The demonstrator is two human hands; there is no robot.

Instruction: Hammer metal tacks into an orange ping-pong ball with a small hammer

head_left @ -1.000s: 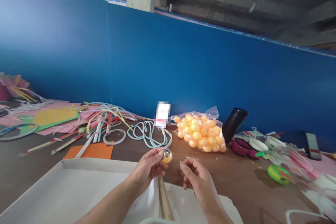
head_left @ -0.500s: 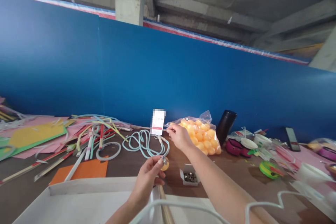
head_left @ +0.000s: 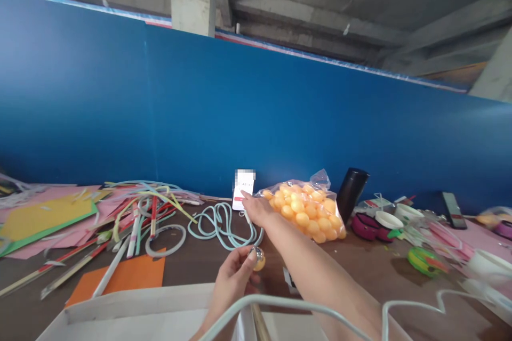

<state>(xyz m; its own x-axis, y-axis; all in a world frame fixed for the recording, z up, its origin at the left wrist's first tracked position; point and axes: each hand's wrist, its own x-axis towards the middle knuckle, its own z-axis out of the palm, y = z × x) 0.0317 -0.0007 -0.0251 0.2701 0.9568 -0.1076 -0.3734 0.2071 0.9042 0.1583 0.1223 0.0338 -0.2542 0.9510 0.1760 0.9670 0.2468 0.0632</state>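
Observation:
My left hand [head_left: 236,273] is closed, pinching a shiny silver metal piece [head_left: 257,252] against an orange ping-pong ball [head_left: 260,263]; whether the two are joined I cannot tell. My right hand [head_left: 258,209] reaches across with a finger stretched to the lit screen of a white phone [head_left: 242,186], which stands upright near the blue wall. Nothing shows in that hand. Beside it lies a clear bag of orange balls [head_left: 306,210]. A small white box [head_left: 289,280] is mostly hidden behind my right forearm.
A pale blue cord [head_left: 218,224] lies coiled left of the phone. Tubes, sticks and coloured paper [head_left: 44,213] crowd the left. A black bottle [head_left: 352,192], cups and a green tape measure [head_left: 426,261] sit rightward. A white tray [head_left: 136,298] and blurred pale cord [head_left: 288,302] are near me.
My right hand has moved from beside the phone onto its screen, with a finger stretched out. My right forearm now covers most of the small box. The left hand keeps its grip.

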